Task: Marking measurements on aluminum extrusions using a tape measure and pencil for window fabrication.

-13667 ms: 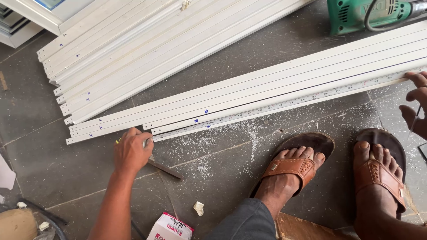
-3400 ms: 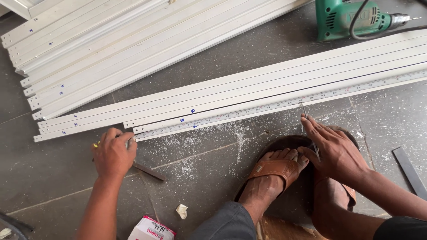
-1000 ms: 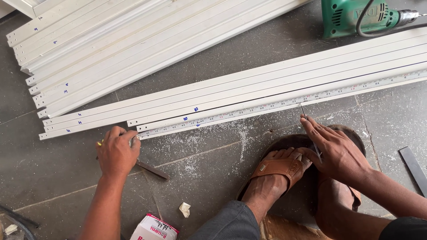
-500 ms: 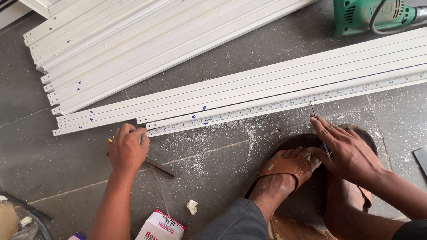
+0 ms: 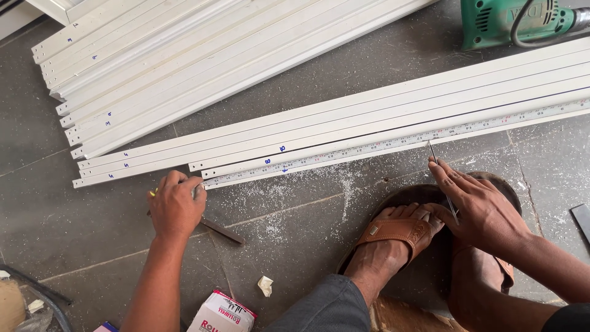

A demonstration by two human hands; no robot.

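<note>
Pinning the tape measure (image 5: 393,144) end flat with closed left hand (image 5: 177,206), the right hand (image 5: 482,212) grips a thin scriber (image 5: 442,181), tip at the white strip (image 5: 381,132).

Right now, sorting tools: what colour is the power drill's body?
Green, the power drill, top right in the head view.

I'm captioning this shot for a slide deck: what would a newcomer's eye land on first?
First, the long white strips running slantwise across the grey floor, with a tape measure stretched along the nearest one. Then the two hands: the left hand pins the tape's end at the strips' left ends, while the right hand holds a thin marking tool with its tip at the tape. A green power tool lies top right.
</note>
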